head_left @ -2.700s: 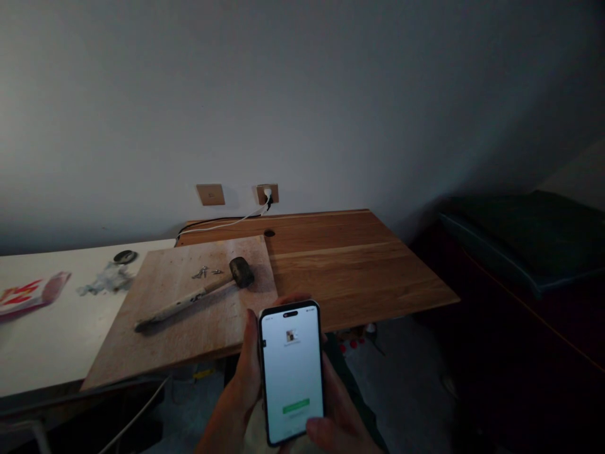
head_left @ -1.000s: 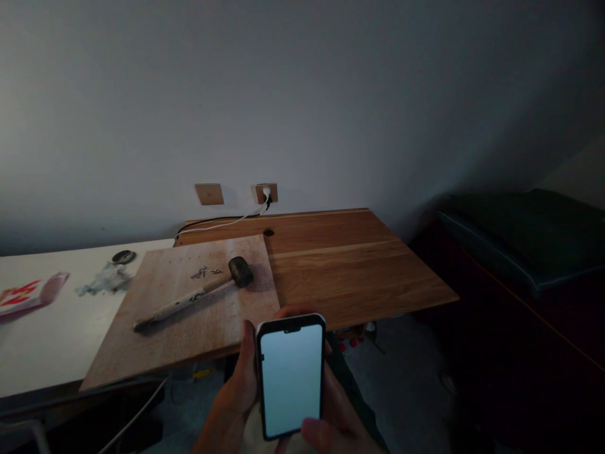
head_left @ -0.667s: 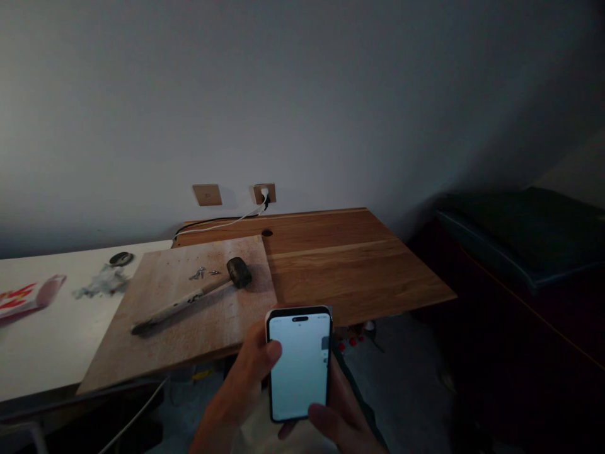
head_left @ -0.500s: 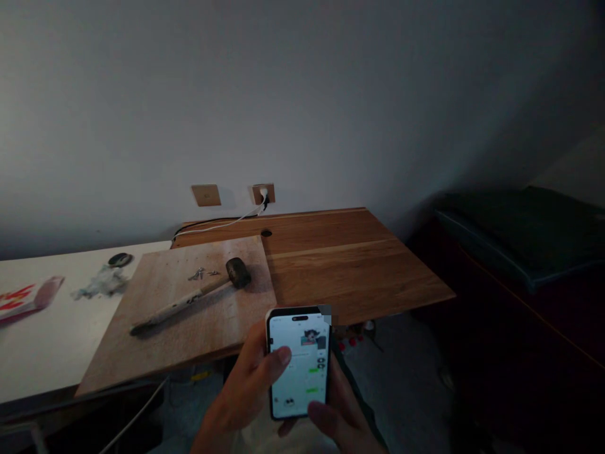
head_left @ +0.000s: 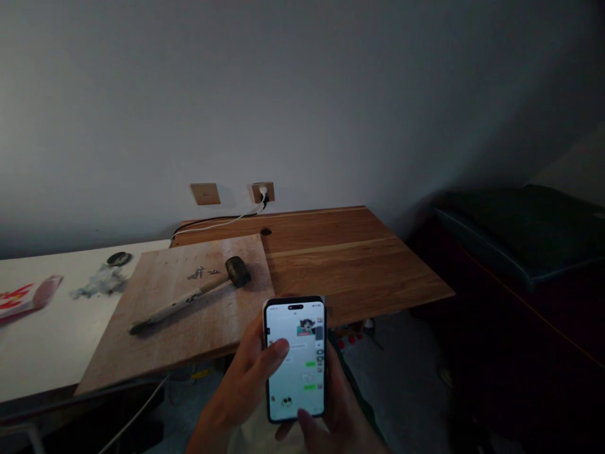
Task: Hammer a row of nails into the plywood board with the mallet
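Observation:
A lit phone (head_left: 297,359) stands upright in front of me, below the table edge. My left hand (head_left: 246,384) grips its left side, with the thumb lying across the screen. From the right and below, my right hand (head_left: 343,413) is wrapped round the phone's lower edge. Beyond the phone, a hammer (head_left: 189,294) with a black head and a pale handle lies on a light wooden board (head_left: 161,334). A few small metal screws (head_left: 201,273) lie on the board just left of the hammer head.
The board overlaps a brown wooden table (head_left: 359,265) and a white table (head_left: 42,340). A white cable (head_left: 222,222) runs to a wall socket (head_left: 263,191). On the white table lie a red and white packet (head_left: 26,295), crumpled plastic (head_left: 97,282) and a dark lid (head_left: 118,258). Dark furniture (head_left: 520,233) stands at the right.
The phone screen went from a page with a green button to blank white, then to a chat view. My left thumb moved onto the screen. The phone shifted slightly right and up.

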`<action>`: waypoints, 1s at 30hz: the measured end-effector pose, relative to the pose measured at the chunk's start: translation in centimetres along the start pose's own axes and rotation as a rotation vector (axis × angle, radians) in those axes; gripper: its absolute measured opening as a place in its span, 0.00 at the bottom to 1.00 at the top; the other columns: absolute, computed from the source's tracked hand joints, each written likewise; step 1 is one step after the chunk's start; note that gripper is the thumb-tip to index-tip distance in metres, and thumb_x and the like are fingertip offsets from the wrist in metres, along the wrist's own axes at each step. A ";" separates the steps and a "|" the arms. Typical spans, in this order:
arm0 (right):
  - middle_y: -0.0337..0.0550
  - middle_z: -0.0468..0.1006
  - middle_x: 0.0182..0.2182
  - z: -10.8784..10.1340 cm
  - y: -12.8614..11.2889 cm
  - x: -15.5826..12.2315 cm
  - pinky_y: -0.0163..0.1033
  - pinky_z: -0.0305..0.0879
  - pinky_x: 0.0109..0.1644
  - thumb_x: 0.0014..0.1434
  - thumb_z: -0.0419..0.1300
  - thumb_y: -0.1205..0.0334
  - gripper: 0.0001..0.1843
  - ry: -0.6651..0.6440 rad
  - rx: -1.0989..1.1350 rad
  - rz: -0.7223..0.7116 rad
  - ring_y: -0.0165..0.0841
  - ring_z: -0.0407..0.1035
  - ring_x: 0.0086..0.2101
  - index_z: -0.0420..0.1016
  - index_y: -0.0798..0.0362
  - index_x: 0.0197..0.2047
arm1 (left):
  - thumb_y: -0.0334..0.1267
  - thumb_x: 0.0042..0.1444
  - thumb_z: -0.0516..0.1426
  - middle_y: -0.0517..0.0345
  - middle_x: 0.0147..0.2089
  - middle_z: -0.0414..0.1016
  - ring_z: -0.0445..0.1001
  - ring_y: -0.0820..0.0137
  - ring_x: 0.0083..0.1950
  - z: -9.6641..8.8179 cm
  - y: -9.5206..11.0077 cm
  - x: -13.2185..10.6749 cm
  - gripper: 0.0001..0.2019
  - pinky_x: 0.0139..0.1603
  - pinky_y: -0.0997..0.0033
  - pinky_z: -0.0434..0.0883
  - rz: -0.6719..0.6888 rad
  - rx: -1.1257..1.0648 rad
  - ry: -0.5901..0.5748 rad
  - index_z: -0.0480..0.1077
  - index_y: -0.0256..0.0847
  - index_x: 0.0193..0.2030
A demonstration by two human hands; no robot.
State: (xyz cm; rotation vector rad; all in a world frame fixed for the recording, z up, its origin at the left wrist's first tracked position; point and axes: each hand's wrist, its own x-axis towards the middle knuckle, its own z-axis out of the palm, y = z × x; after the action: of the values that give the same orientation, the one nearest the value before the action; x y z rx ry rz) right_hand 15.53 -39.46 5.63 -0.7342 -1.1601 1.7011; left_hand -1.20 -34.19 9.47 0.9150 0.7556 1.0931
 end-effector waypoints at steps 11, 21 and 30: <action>0.52 0.72 0.67 -0.3 -2.8 -0.6 0.59 0.58 0.72 0.55 0.73 0.38 0.46 0.102 0.116 0.120 0.54 0.60 0.70 0.62 0.43 0.70 | 0.39 0.63 0.65 0.50 0.81 0.54 0.51 0.42 0.80 -2.3 -3.3 -5.9 0.41 0.79 0.38 0.49 0.146 0.390 -0.023 0.52 0.54 0.80; 0.52 0.78 0.60 -0.1 -2.1 -0.2 0.57 0.68 0.65 0.59 0.71 0.41 0.40 0.106 0.082 0.097 0.51 0.73 0.60 0.63 0.42 0.68 | 0.39 0.65 0.64 0.43 0.74 0.66 0.57 0.42 0.78 -0.9 -2.0 -5.2 0.37 0.75 0.42 0.63 0.072 0.301 -0.010 0.57 0.49 0.78; 0.53 0.74 0.66 -0.2 -1.5 -0.7 0.56 0.59 0.71 0.63 0.69 0.43 0.40 0.015 0.117 0.083 0.49 0.68 0.66 0.62 0.43 0.72 | 0.42 0.63 0.65 0.48 0.80 0.54 0.53 0.42 0.79 -3.9 -3.8 -6.6 0.42 0.79 0.41 0.52 0.067 0.362 -0.024 0.51 0.53 0.80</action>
State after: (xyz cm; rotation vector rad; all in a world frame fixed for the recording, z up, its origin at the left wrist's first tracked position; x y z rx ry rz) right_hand 16.51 -39.77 6.89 -0.7297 -1.0232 1.8132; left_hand -4.98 -40.28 4.82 1.2643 0.9264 1.0180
